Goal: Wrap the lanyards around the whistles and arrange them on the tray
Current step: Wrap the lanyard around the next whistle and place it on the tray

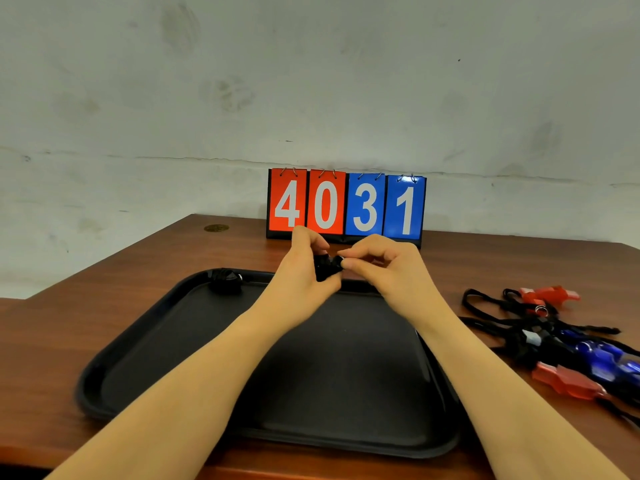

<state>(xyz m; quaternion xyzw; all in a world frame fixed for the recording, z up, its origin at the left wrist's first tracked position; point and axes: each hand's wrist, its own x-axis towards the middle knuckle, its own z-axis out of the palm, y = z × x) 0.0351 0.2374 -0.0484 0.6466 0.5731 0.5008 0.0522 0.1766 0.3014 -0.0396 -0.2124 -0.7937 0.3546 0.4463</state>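
One wrapped black whistle (pixel 225 282) sits in the far-left corner of one black tray (pixel 145 341); left hand (pixel 304 268) and right hand (pixel 381 265) pinch another black whistle (pixel 327 266) above its far rim; four unwrapped whistles (pixel 568 344), two red, two blue, lie tangled at right

A: Where are the hands?

B: Over the far edge of the black tray (pixel 145 344). The left hand (pixel 304 268) grips a black whistle (pixel 327 268) wound in cord, and the right hand (pixel 384 268) pinches at its end.

A: Anything in the tray?

B: One wrapped black whistle (pixel 225 281) in its far left corner.

A: And the rest?

B: A tangle of red whistles (pixel 549 294), blue whistles (pixel 602 356) and black lanyards (pixel 485 301) near the table's (pixel 104 282) right edge. A scoreboard (pixel 346 206) reading 4031 stands at the far edge.
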